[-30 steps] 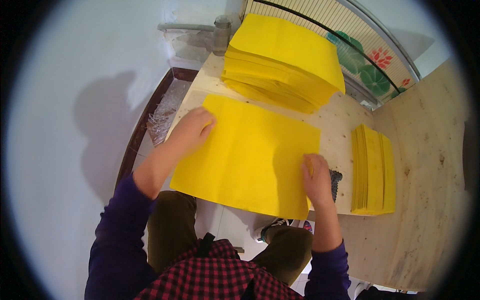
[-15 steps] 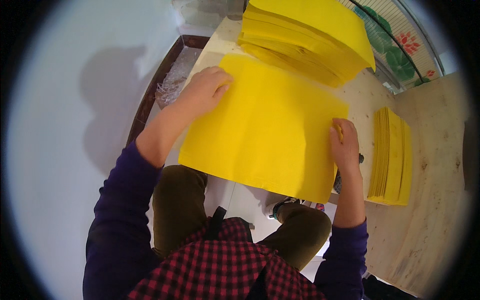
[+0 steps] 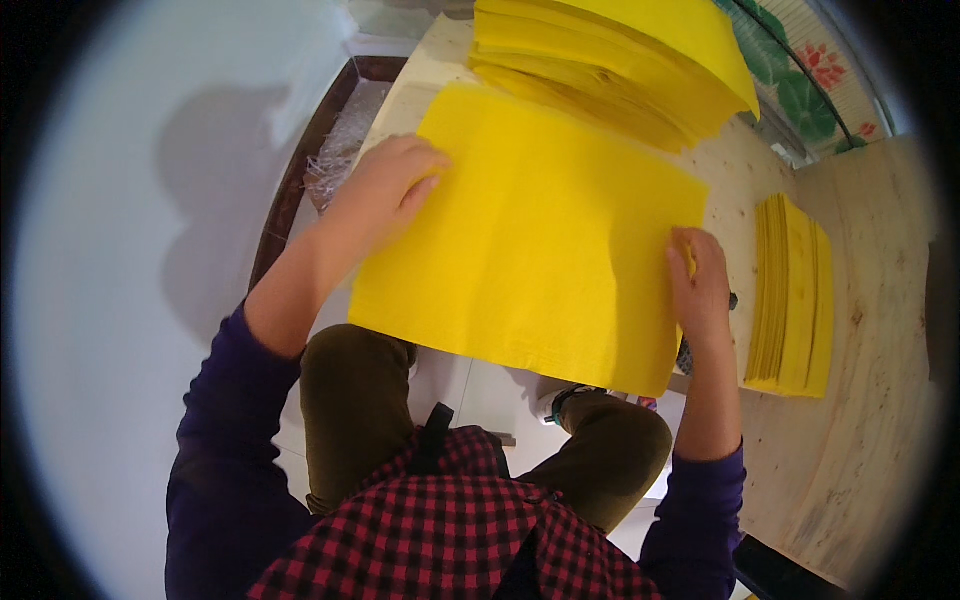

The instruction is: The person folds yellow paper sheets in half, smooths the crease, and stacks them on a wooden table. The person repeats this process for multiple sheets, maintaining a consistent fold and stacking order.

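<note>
Yellow sheet nearer tall stack than before, right hand pinching edge, left hand grip unclear

Pale table spanning top centre to right of frame. Tall yellow stack sitting top centre; smaller stack standing at right. Yellow sheet covering centre, near edge overhanging. Dark item showing right of centre, mostly hiding. Tiled floor running below.
</note>
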Demonstrator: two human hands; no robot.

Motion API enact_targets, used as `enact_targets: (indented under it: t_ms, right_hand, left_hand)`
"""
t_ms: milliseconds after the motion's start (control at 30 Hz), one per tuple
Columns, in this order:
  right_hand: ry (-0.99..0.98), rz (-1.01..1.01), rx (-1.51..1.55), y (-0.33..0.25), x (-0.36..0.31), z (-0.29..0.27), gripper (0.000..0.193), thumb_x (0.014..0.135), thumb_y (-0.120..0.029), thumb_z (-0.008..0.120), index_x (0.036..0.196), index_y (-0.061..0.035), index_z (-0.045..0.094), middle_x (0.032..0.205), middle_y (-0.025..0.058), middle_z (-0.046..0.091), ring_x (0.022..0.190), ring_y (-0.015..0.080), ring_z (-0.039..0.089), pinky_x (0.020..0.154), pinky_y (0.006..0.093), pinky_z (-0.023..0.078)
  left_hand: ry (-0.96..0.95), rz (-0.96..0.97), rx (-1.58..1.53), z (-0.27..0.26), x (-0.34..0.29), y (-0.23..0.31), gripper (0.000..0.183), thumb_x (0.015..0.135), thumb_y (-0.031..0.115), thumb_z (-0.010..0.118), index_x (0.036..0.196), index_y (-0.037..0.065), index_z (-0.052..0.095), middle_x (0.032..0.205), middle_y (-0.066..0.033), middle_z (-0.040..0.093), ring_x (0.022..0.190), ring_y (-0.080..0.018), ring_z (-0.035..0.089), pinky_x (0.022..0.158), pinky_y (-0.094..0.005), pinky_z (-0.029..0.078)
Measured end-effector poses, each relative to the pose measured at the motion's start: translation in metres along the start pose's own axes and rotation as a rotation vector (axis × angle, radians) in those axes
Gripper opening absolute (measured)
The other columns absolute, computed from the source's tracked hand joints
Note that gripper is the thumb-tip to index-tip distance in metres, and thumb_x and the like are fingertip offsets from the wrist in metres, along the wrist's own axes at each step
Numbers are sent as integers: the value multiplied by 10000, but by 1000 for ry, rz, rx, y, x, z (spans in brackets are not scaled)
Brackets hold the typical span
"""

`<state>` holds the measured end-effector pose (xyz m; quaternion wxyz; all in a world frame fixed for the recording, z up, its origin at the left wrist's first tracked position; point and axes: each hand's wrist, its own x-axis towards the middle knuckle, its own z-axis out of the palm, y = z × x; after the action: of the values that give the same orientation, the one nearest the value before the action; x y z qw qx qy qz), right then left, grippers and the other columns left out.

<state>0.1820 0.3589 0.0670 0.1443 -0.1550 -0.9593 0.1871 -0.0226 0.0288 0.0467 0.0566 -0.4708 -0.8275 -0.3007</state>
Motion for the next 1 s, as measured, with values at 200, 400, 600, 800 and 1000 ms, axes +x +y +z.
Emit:
enact_targets:
  t_ms: [200,400,600,800,1000]
  right_hand:
    - [13,-18,-36,6,5,12,283,916,-128,553,1166,4,560,1202,185,546,1160,337,499,1009,390,391]
    - [-3,37,-5,10,17,4,285,914,-125,558,1166,10,550,1231,179,530,1157,332,501,1006,395,394]
    - [2,-16,12,1,-15,4,275,907,-144,567,1128,19,561,1178,183,555,1146,347,494,995,410,395]
    - [3,43,51,7,15,-2,277,895,-121,573,1131,22,562,1202,196,546,1164,355,486,999,408,394]
    - [-24,-27,60,-2,-25,-1,285,908,-144,565,1140,22,566,1222,199,541,1167,352,486,1004,409,392]
  left_hand:
    - [1,-64,20,11,3,4,239,836,33,588,1074,14,603,1126,-156,584,1055,-358,534,934,-402,429]
    - [20,-21,2,0,14,0,239,828,13,591,1067,7,600,1103,-164,582,1039,-353,538,915,-395,436]
    - [6,-40,-36,4,-9,14,197,836,10,579,1031,9,608,1051,-166,595,1004,-354,550,893,-401,442]
    - [-20,-64,-19,-2,9,11,169,864,26,556,1028,10,593,1061,-162,580,1030,-348,533,919,-390,428]
    - [-27,-54,-44,-3,-13,14,157,855,26,564,1007,5,597,1037,-165,587,1013,-363,541,890,-396,441]
